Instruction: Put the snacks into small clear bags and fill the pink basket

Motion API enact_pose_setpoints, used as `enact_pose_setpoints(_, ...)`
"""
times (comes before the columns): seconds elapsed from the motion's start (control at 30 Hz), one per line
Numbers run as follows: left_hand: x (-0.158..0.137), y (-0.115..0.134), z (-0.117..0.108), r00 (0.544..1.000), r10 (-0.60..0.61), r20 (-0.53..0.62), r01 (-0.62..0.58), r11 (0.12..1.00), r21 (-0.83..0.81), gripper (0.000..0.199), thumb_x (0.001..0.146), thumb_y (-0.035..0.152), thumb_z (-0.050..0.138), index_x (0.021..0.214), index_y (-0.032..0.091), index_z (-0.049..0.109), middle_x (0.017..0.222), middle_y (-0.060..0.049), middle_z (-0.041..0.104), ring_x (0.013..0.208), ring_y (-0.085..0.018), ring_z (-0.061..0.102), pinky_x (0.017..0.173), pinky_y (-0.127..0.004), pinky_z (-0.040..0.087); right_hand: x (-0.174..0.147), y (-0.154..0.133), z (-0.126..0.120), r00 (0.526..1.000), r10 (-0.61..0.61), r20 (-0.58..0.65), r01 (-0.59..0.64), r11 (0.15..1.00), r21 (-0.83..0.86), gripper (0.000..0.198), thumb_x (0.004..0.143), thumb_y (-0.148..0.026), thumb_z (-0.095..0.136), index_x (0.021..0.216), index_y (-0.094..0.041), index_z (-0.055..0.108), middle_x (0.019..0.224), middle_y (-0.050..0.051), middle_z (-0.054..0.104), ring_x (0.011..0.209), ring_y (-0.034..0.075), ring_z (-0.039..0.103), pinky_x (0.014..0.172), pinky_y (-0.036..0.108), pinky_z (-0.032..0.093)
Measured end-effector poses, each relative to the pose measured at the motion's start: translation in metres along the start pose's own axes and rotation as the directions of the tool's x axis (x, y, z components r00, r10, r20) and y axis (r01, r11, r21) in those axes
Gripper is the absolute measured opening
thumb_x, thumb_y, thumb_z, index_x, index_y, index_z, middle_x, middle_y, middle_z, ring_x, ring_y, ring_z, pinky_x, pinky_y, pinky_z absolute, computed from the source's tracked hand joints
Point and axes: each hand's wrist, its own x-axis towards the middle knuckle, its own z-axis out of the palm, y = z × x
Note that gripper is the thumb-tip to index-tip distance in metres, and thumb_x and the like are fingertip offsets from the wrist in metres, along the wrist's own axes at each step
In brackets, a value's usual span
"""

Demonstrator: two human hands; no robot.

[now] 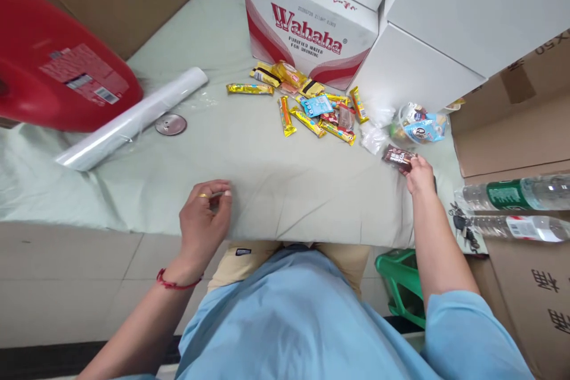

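Arrangement of my two hands about one brown packet (398,158), with the worktop (267,166) seen from above. The packet lies toward the right end of the worktop, and my right hand (421,176) grips it by its right end, thumb and fingers pinched together there. Its long axis runs roughly left to right, slightly aslant, the gripped end a little nearer my body and the free end pointing leftward, away from my wrist. Whether its underside touches the cloth or is lifted just off it, I cannot tell.

The right hand is therefore the nearer one by far. My left hand (205,212) is well apart, over the front edge of the worktop and to the left; its fingers are loosely curled, the thumb close to the forefinger, and nothing shows in its grasp.

Note the neighbours of the packet: crumpled clear plastic (373,138) just beyond its free end, and a clear tub (402,114) of snack packs beyond it and slightly to the right. The loose heap of yellow-wrapped snacks (307,122) lies farther off, to the left of the packet and between my two hands across the worktop, in front of the white carton (307,24).
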Motion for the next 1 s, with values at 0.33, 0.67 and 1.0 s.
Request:
enact_pose_setpoints(0.33,-0.004,-0.013,0.023,0.946,0.318,0.056,-0.32,0.899,0.297,0.02,0.098,0.026,0.054,0.094,0.021,0.073,0.105,-0.012,0.077,0.103,-0.03,0.068,0.094,-0.045,0.055,-0.028,-0.033,0.048,0.828,-0.559,0.03,0.44,0.616,-0.653,0.034,0.093,-0.026,0.047,0.114,-0.015,0.072,0.123,0.02,0.064,0.119,0.032,0.058,0.109,0.048,0.043)
enact_pose_setpoints(0.67,-0.006,-0.012,0.025,0.911,0.41,0.047,-0.399,0.848,0.348,0.019,0.099,0.02,0.055,0.096,0.019,0.073,0.103,-0.012,0.077,0.098,-0.029,0.066,0.09,-0.043,0.055,-0.058,-0.057,0.113,0.909,-0.308,0.282,0.417,0.692,-0.589,0.016,0.09,-0.025,0.057,0.089,-0.018,0.07,0.098,0.012,0.069,0.092,0.026,0.061,0.089,0.041,0.048)
enact_pose_setpoints(1.0,-0.016,0.006,0.026,0.97,0.244,-0.003,-0.244,0.969,0.03,0.014,0.1,0.023,0.057,0.098,0.021,0.071,0.093,-0.005,0.073,0.078,-0.018,0.066,0.072,-0.031,0.052,-0.189,-0.051,0.101,0.897,0.073,0.435,-0.319,0.79,0.523,0.034,0.071,-0.041,0.092,0.089,-0.026,0.067,0.077,-0.005,0.066,0.066,0.012,0.062,0.063,0.025,0.057)
